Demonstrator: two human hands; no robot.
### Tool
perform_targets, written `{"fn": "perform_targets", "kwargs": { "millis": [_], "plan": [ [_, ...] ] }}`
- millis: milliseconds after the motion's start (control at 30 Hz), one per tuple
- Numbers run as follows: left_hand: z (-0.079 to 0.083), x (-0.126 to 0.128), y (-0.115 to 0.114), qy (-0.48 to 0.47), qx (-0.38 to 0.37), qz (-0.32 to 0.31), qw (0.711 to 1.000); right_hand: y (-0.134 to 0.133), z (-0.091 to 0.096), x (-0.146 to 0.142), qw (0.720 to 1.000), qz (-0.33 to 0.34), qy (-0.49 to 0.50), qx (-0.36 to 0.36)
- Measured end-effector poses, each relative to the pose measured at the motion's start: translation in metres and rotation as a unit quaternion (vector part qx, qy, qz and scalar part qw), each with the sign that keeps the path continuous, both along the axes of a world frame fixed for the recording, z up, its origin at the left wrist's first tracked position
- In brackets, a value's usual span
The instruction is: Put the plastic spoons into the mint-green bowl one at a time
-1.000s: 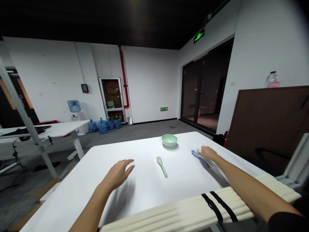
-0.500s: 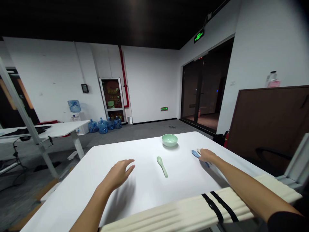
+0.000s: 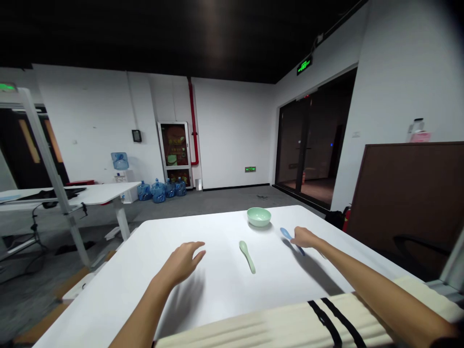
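Observation:
My right hand [image 3: 304,237] is closed around the middle of a blue spoon [image 3: 285,233], with its bowl pointing to the far left and its handle end showing below my fingers. Behind my right wrist a small tip of a pale spoon [image 3: 324,255] peeks out, most of it hidden. A light green spoon [image 3: 247,256] lies on the white table [image 3: 217,290] between my hands. Past it stands a green bowl [image 3: 258,217], upright. My left hand [image 3: 182,261] hovers over the table's left part, fingers and thumb apart, holding nothing.
Along the near table edge lies a cream padded roll [image 3: 290,319] with black straps. A dark brown cabinet [image 3: 409,208] stands at right. Beyond the table, several blue water bottles [image 3: 158,191] stand on the floor, near another white table [image 3: 108,191] at left.
My right hand has moved left with the blue spoon, away from the pale spoon. The camera view has shifted slightly; my left hand stays much the same.

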State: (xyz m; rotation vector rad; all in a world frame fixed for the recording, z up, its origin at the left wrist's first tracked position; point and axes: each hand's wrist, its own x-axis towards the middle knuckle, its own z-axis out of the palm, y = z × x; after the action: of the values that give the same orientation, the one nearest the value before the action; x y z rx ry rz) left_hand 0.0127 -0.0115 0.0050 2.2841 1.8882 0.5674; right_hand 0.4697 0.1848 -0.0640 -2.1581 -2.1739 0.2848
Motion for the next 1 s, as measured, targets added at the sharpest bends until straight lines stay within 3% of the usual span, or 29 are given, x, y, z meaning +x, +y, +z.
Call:
{"fn": "perform_targets", "kwargs": {
  "millis": [167,267,600,1000],
  "plan": [
    [-0.004,-0.003,0.001,0.003,0.008,-0.001,1.0,-0.013,0.022,-0.034,1.0,0.018,0.023,-0.009],
    [-0.004,-0.003,0.002,0.005,0.007,-0.001,1.0,-0.021,0.026,-0.05,1.0,0.027,0.008,-0.008],
    [0.0,-0.001,-0.001,0.007,0.0,0.004,1.0,-0.036,0.007,-0.063,1.0,0.018,-0.001,-0.013],
    [0.004,0.002,-0.004,0.011,-0.009,0.01,1.0,-0.038,0.005,-0.06,1.0,0.011,0.006,-0.009]
  ]
}}
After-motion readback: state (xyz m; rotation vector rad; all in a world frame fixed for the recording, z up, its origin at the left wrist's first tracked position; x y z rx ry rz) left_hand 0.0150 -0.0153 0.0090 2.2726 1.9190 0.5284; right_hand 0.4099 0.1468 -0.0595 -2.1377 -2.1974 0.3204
